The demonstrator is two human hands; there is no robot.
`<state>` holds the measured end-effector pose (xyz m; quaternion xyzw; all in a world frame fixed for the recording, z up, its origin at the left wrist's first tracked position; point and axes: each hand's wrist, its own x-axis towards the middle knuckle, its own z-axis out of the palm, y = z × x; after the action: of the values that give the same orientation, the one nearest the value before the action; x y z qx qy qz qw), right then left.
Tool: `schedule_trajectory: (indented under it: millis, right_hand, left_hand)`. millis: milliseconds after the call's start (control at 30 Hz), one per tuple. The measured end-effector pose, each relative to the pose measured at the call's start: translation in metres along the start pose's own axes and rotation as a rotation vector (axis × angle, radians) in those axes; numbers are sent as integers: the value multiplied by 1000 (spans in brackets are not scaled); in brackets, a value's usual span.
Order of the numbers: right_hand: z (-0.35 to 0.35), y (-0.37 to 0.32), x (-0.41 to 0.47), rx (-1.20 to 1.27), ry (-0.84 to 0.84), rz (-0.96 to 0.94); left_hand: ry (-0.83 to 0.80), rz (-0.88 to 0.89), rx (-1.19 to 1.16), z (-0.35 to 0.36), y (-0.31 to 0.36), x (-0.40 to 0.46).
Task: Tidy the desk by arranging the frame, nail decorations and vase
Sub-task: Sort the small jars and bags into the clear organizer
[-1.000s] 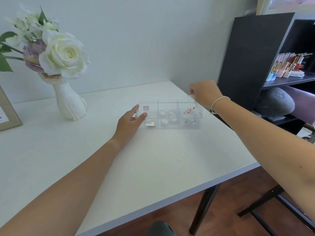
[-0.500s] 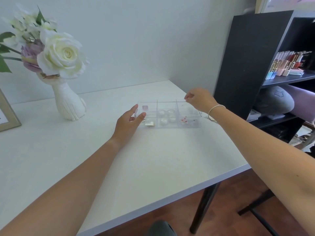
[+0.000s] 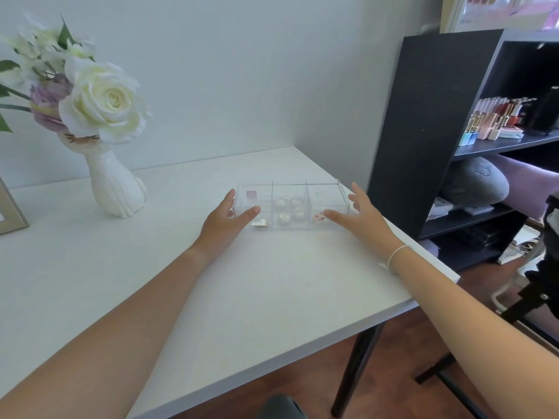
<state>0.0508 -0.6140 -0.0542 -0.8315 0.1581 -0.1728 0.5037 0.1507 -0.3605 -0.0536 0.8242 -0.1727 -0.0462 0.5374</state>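
White tabletop (image 3: 272, 282), far right: clear organizer (image 3: 290, 204) w/ nail decorations. Left hand (image 3: 225, 220), right hand (image 3: 360, 214) flank ends, both grips open, prob. to lift/slide it.

Clear compartmented box (image 3: 290, 204) of nail decorations, white vase (image 3: 115, 189) upright, frame (image 3: 9, 213) seemingly at left edge
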Motion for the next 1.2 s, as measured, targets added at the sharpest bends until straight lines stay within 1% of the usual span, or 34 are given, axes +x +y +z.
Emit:
schedule_trajectory:
  millis: [100,167,433,700,933,1200]
  right_hand:
    - [4,-1,0,-137,-67,18]
    - [7,-3,1,-173,-87,31]
    - [14,-9,3,-43,-49,-32]
    - [26,-15,21,96,-67,-53]
    - [42,-22,53,113,-48,-44]
    - [68,-24,108,172,-59,-66]
  left_hand:
    - [-27,-13,40,0,1,1]
    - [-36,-15,43,1,1,2]
    - [19,29,24,4,-4,7]
    - [68,33,-91,-1,-8,18]
    - [159,30,-129,-4,-12,41]
    - [227,30,-105,-15,-20,81]
